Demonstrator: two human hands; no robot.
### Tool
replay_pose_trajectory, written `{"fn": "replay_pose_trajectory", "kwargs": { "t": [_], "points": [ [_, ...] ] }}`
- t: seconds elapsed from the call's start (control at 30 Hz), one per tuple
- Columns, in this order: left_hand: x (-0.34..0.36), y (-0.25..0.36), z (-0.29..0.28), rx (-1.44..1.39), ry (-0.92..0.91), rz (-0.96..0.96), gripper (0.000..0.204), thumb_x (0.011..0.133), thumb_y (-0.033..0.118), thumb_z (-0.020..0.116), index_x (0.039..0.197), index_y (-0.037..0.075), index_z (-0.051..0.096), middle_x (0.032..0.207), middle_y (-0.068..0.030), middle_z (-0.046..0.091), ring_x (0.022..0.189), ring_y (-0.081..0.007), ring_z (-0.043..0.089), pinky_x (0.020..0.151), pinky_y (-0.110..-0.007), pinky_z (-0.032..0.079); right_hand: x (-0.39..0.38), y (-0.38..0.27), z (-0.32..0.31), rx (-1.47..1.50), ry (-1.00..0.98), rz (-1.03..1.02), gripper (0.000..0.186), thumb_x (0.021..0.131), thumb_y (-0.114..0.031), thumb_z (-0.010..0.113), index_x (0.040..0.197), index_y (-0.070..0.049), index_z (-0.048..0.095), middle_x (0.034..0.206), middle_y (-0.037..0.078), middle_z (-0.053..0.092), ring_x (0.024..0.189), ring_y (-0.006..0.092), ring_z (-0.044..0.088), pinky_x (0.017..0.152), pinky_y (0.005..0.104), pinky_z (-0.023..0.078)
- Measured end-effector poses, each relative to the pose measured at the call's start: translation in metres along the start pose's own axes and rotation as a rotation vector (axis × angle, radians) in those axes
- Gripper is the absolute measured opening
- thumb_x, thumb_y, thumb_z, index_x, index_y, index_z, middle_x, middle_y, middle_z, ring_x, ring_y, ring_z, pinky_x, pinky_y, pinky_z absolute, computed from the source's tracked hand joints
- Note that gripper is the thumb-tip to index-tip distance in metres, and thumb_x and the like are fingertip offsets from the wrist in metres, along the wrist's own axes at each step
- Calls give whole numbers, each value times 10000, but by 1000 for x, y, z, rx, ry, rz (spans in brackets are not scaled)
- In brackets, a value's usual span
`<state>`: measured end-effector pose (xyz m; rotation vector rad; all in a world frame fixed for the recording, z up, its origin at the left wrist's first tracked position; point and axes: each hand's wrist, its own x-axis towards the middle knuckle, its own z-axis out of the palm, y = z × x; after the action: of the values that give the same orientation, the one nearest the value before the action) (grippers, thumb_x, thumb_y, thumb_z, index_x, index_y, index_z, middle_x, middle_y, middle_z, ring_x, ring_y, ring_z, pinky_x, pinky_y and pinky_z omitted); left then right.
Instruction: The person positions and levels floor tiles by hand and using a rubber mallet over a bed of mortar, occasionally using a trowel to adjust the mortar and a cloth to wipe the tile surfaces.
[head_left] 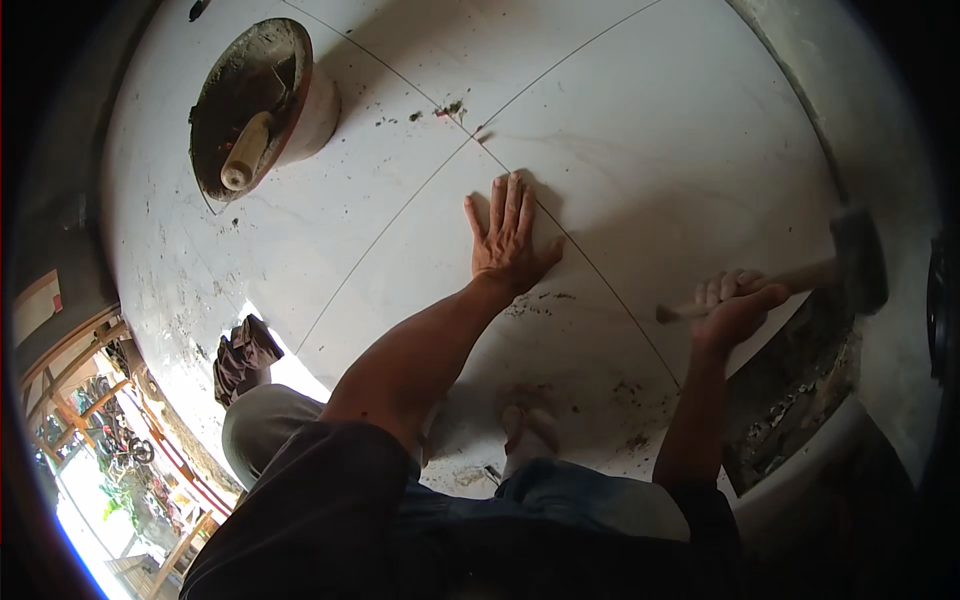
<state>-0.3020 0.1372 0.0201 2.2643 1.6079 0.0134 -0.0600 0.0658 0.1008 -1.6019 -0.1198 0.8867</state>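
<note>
My left hand (510, 240) lies flat on a large white floor tile (400, 280), fingers apart and pointing away from me, beside a dark joint line. At the right, my right hand (730, 315) grips the wooden handle of a dark-headed mallet (858, 265), whose head is slightly blurred and beside the tile edge along the wall. Below it is a dark, rough untiled strip (790, 380) with rubble. A round bucket (315, 110) with mortar-smeared insides holds a wooden-handled tool (245, 155) at the upper left.
A crumpled dark cloth (245, 355) lies left of my bent leg. A pale wall edge (880, 170) borders the right side. Small crumbs of mortar (450, 110) dot the tiles. Through an opening at the lower left are timber framing (95, 400) and a motorcycle (130, 445).
</note>
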Motion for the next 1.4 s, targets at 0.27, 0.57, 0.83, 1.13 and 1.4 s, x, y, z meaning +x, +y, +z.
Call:
{"fn": "replay_pose_trajectory", "kwargs": {
  "t": [0.27, 0.57, 0.83, 1.13, 1.4],
  "points": [
    [-4, 4, 4, 40, -78, -27, 882, 843, 580, 497, 1472, 42, 192, 1568, -110, 81, 1456, -265, 17, 1126, -594, -24, 2, -7, 4, -69, -24, 5, 617, 906, -683, 350, 824, -78, 438, 582, -7, 400, 423, 110, 401, 400, 279, 338],
    [-1, -3, 5, 29, 15, 37, 864, 837, 521, 544, 1464, 41, 194, 1548, -133, 137, 1452, -285, 50, 1125, -600, 11, 5, -9, 18, 273, 48, -76, 586, 917, -666, 361, 777, -99, 413, 571, -13, 390, 436, 90, 350, 398, 266, 313],
    [0, -5, 3, 55, 16, 48, 863, 847, 523, 526, 1470, 39, 176, 1551, -133, 123, 1451, -284, 47, 1122, -602, 5, 8, -9, 12, 236, 81, -19, 604, 922, -653, 367, 742, -78, 413, 524, -3, 371, 394, 119, 375, 370, 282, 312],
    [100, 29, -7, 53, 83, -57, 784, 904, 492, 424, 1450, -21, 194, 1543, -213, 89, 1443, -342, 41, 1144, -535, 19, 3, 75, -10, -431, -265, 158, 624, 893, -699, 361, 773, -89, 411, 541, -25, 358, 408, 103, 380, 375, 285, 350],
    [131, 31, 12, 66, 225, -230, 806, 919, 503, 369, 1464, -47, 148, 1548, -221, 76, 1444, -349, 22, 1153, -498, 22, 6, 76, -5, -217, -148, 275, 615, 882, -697, 397, 751, -95, 395, 537, -17, 358, 381, 100, 377, 350, 281, 340]
  ]
}}
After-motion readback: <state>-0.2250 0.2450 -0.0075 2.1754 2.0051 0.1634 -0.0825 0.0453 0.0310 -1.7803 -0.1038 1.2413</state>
